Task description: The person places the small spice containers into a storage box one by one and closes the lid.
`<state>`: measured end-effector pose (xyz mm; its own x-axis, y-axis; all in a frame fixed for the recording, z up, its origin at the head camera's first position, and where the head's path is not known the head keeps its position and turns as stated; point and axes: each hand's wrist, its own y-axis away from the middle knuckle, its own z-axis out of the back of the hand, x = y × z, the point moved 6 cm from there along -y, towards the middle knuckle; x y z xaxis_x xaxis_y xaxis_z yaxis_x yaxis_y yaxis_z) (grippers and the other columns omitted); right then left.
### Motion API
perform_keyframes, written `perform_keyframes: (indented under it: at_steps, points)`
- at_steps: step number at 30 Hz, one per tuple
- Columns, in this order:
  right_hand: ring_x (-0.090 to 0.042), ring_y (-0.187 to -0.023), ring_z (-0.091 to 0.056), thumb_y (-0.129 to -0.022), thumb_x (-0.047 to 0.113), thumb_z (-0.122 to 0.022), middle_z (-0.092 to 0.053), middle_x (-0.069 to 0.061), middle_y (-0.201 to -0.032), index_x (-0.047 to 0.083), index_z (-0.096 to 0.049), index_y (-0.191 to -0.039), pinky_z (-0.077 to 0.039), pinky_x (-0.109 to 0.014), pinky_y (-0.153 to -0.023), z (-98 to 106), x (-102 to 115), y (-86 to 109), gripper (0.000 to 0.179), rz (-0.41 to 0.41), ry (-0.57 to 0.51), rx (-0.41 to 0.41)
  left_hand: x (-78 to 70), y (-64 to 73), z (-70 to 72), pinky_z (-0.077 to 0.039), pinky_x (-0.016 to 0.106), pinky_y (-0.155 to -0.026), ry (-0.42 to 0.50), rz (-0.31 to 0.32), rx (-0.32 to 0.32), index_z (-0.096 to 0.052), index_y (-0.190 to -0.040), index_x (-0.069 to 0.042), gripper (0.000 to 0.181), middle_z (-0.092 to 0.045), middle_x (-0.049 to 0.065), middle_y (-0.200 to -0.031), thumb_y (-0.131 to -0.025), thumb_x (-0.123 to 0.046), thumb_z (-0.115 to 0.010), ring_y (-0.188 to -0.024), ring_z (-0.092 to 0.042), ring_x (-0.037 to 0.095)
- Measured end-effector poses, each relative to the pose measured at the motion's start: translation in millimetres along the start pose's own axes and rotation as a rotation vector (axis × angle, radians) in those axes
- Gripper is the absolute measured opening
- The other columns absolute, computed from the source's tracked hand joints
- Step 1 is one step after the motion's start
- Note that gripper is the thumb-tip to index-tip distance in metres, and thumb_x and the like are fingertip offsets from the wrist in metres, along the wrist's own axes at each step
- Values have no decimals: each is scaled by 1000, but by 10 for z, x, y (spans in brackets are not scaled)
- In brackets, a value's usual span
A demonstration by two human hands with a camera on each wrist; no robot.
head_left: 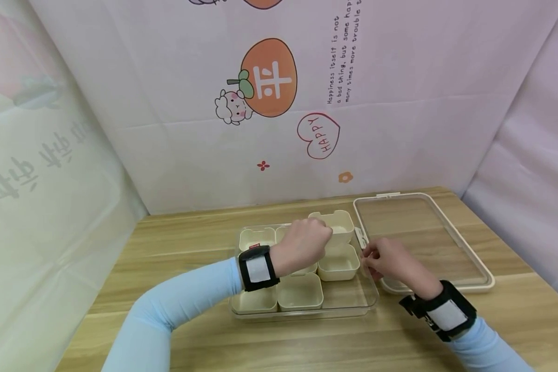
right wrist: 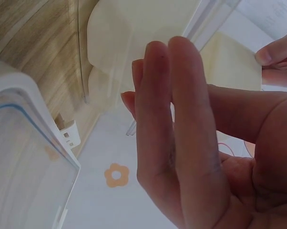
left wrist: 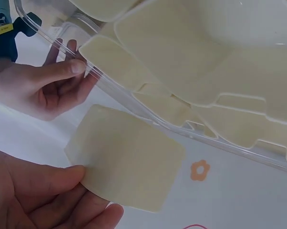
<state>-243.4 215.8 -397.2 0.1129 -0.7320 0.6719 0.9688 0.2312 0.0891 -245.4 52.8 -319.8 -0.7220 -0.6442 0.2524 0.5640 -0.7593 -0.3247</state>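
My left hand (head_left: 304,245) pinches a cream plastic cup (head_left: 341,226) by its edge, over the back right corner of a clear box (head_left: 302,312). Thumb and fingers grip this cup, and its smooth outside fills the middle of the left wrist view. More cream cups sit in rows inside the box, among them a front middle cup (head_left: 300,292) and a right-hand cup (head_left: 338,264); my left hand and wrist partly cover others. With thumb and fingers on either side of the box's right wall, my right hand (head_left: 392,261) holds its rim.
A clear lid with a white frame (head_left: 467,248) lies flat on the wooden table (head_left: 190,341), right of the box. A clip (head_left: 361,238) shows at its left edge. Behind the table hangs a printed white cloth (head_left: 176,155), with more cloth at both sides.
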Motion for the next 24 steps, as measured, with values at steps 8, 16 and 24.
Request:
perform_keyframes:
  at_steps: [8, 16, 24]
  points:
    - [-15, -54, -64, -87, 4, -61, -68, -9, -73, -10, -64, -95, -55, -31, -53, -21, -13, -4, 16, -3, 20, -12, -76, 57, 30, -33, 23, -38, -11, -27, -8, -46, -56, -17, 26, -47, -6, -57, -69, 3, -56, -52, -40, 6]
    - [-16, -55, -65, -87, 4, -61, -68, -9, -73, -12, -64, -96, -54, -29, -52, -34, -18, -5, 18, 26, 27, -14, -156, 137, 43, -27, 21, -39, -16, -75, -45, -46, -56, -18, 24, -42, -7, -55, -65, 3, -55, -50, -37, 6]
    - [-17, -58, -64, -91, 2, -56, -67, -11, -73, -14, -62, -101, -55, -30, -52, -9, 18, 15, 21, 31, 6, 6, -262, 216, 121, -27, 21, -38, -12, -111, -47, -49, -57, -18, 23, -46, -7, -55, -67, 1, -58, -50, -43, 6]
